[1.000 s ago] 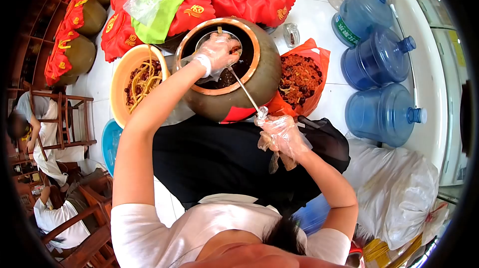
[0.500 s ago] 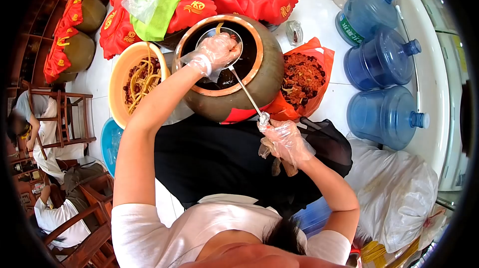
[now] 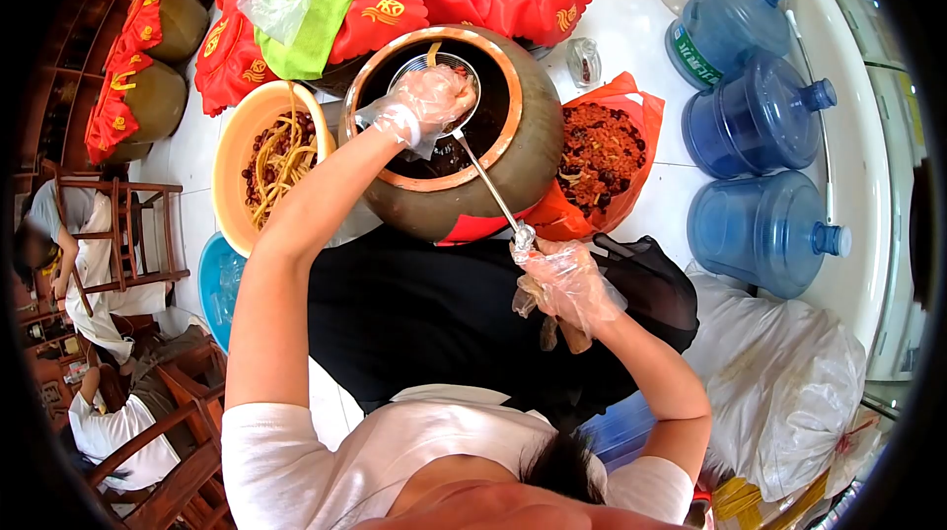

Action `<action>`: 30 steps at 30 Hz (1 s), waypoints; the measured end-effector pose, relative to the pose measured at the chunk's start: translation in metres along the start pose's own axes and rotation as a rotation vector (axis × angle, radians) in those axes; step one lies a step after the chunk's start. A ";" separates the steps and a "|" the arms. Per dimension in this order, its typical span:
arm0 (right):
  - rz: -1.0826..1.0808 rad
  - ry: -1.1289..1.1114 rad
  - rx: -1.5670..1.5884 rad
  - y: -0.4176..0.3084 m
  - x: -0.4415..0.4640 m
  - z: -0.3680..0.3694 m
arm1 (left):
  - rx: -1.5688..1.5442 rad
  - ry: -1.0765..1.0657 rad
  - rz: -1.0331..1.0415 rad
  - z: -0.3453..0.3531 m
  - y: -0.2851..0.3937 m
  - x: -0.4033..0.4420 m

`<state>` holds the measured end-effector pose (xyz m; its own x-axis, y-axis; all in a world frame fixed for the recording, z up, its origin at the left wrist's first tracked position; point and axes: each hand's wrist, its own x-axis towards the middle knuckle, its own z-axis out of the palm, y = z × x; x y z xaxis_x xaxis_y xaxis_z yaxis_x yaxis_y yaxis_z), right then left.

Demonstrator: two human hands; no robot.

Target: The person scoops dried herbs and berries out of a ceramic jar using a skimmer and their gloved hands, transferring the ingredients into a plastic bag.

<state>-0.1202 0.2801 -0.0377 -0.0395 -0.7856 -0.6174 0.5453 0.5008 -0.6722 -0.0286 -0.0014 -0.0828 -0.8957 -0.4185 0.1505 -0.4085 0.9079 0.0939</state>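
Note:
A large round brown jar with dark contents stands in front of me. At its mouth is a metal strainer, its round bowl inside the rim. My left hand, in a clear plastic glove, is closed in the strainer's bowl. What its fingers hold is hidden; a yellowish strip and red bits lie beside it. My right hand, also gloved, is wrapped round the end of the strainer's long handle. Brown woody-looking pieces stick out below that hand.
Left of the jar is a yellow basin of dark red fruits and pale roots, near a blue basin. To the right sits a red bag of reddish ingredients. Large blue water bottles stand further right. Red-covered jars stand behind.

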 end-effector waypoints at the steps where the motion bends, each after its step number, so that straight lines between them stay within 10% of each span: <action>1: 0.011 0.000 -0.006 -0.001 0.000 0.000 | -0.010 0.003 -0.004 0.000 0.000 0.000; 17: 0.040 -0.028 -0.116 -0.009 -0.003 -0.003 | -0.043 0.063 -0.060 0.003 -0.002 -0.003; 25: -0.038 -0.014 -0.120 -0.011 -0.001 -0.004 | 0.072 -0.273 0.512 -0.046 -0.054 0.040; 27: -0.032 -0.043 -0.079 -0.009 0.000 -0.007 | -0.481 -0.337 -0.081 -0.079 -0.034 0.033; 30: -0.077 -0.081 -0.085 -0.005 0.002 -0.010 | -0.559 -0.387 -0.208 -0.076 -0.048 0.018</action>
<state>-0.1314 0.2794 -0.0392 -0.0091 -0.8482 -0.5297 0.4698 0.4639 -0.7510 -0.0115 -0.0543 -0.0098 -0.8492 -0.4499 -0.2765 -0.5196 0.6191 0.5888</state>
